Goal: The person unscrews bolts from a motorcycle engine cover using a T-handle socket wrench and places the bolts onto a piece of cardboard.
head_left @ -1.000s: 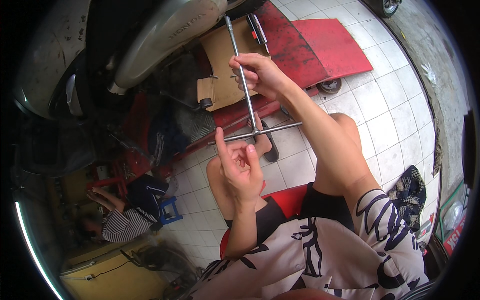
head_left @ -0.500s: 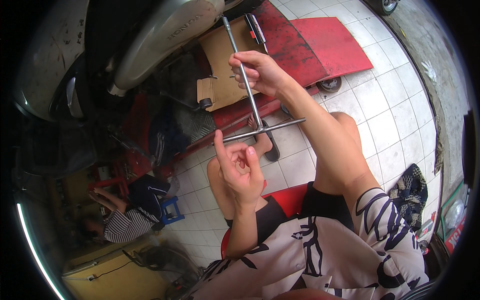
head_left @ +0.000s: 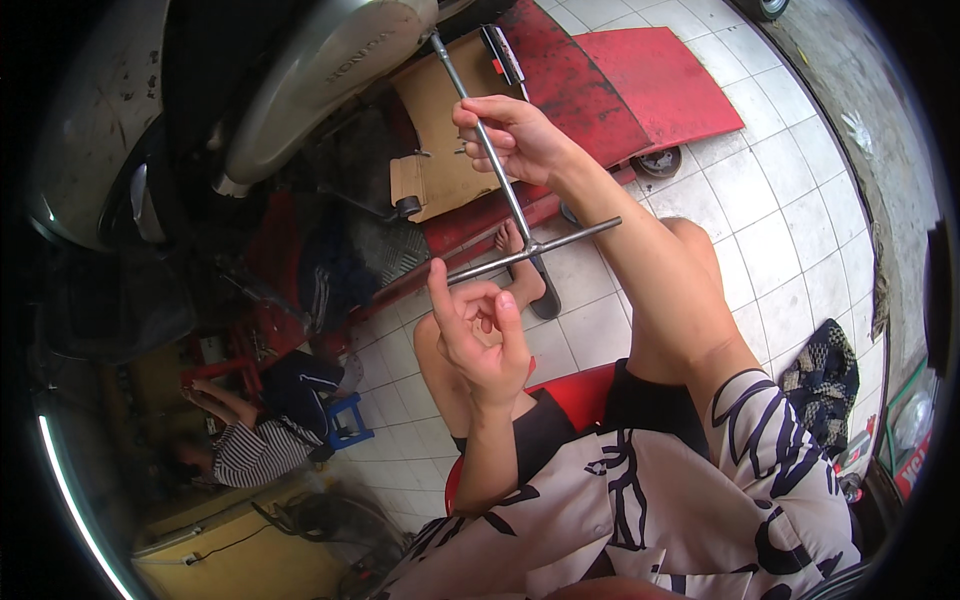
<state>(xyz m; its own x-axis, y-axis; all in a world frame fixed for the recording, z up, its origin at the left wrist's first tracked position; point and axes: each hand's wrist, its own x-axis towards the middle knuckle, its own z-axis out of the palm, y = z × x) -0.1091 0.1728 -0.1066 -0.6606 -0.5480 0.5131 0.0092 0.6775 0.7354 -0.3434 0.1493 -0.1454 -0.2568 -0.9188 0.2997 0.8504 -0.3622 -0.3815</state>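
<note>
A long metal T-handle socket wrench [head_left: 508, 190] slants from the upper middle down toward my lap, crossbar at the near end. My right hand [head_left: 515, 140] is closed round the middle of its shaft, with thumb and index finger pinched on it. The far tip meets the underside edge of a motorbike's silver-grey cover [head_left: 330, 75]; what it sits on there is too small to make out. My left hand [head_left: 480, 335] has its raised index fingertip at the crossbar's left end. Its thumb stands apart and the other fingers are loosely bent, gripping nothing.
Flattened cardboard [head_left: 440, 130] lies on the red lift platform [head_left: 590, 100] beneath the bike, beside a dark box [head_left: 502, 55]. A person in a striped shirt [head_left: 265, 450] sits at the lower left near a blue stool [head_left: 348, 422]. Dark checkered cloth [head_left: 820, 385] lies on the tiles at right.
The wrench's crossbar has turned a little, its right end rising and shifting right. My right hand stays on the shaft, and my left index finger remains at the bar's left end.
</note>
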